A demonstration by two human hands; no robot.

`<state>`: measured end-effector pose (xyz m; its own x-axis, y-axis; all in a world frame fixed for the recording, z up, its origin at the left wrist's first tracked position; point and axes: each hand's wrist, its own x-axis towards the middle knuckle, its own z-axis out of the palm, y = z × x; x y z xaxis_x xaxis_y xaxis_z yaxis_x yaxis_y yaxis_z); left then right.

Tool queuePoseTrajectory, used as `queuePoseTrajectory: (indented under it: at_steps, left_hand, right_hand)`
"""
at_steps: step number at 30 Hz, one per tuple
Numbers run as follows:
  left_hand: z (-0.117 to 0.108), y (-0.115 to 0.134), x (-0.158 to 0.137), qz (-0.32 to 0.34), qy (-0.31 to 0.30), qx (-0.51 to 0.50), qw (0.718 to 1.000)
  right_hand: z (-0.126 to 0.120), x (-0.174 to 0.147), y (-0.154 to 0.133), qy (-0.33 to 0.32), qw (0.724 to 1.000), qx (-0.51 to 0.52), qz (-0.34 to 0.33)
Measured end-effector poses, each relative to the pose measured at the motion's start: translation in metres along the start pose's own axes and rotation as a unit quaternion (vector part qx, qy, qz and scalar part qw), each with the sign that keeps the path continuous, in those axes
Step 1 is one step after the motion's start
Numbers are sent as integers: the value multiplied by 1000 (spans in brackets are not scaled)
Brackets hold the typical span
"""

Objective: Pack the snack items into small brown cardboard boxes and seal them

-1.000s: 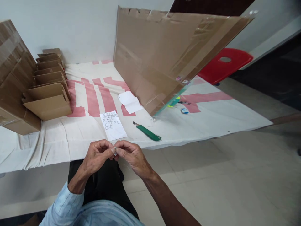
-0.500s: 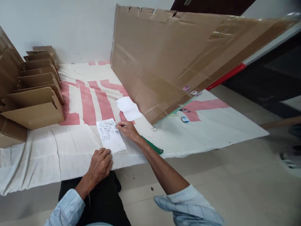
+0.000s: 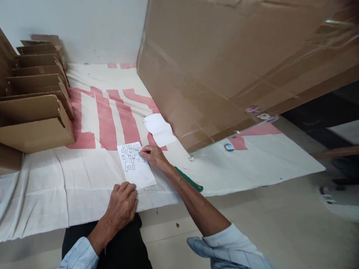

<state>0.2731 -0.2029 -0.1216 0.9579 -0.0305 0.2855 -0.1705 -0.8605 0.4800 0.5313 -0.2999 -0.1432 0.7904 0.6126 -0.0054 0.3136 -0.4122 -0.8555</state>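
A white sheet of paper (image 3: 141,176) with many small rectangles drawn in dark lines lies near the table's front edge. At the sheet's upper right, my right hand (image 3: 153,155) is closed in a pinch; whatever is between the fingertips is too small to make out. My left hand (image 3: 123,200) rests on the cloth edge, its curled fingers at the sheet's lower left corner, with nothing visible in them. Just beyond the right hand is a second, creased white paper (image 3: 159,129). Beneath my right forearm a green strip-like object (image 3: 189,180) is partly covered.
Open cardboard boxes (image 3: 33,127) stand in a row at the left. A large cardboard panel (image 3: 202,82) rises at the right. A small blue-and-white roll (image 3: 229,147) lies beside it on the white-and-red cloth (image 3: 106,123). A person's arm (image 3: 336,152) shows at far right.
The view has shifted, so the panel looks larger and nearer. My right hand stays pinched at the sheet's upper right; my left hand stays at the lower corner.
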Motion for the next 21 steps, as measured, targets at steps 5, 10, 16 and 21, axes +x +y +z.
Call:
queuePoseTrajectory:
  at_steps: [5, 10, 16, 21]
  left_hand:
    - [0, 1, 1, 4, 8, -9, 1000]
    - [1, 1, 2, 8, 26, -15, 999]
    - [1, 2, 2, 13, 30, -10, 999]
    - [-1, 2, 3, -2, 0, -8, 1000]
  right_hand:
    - [2, -3, -1, 25, 998, -47, 22]
    - [0, -10, -9, 19, 996, -82, -2]
    - [-1, -16, -13, 16, 985, -161, -65]
    - [0, -17, -10, 13, 973, -222, -65]
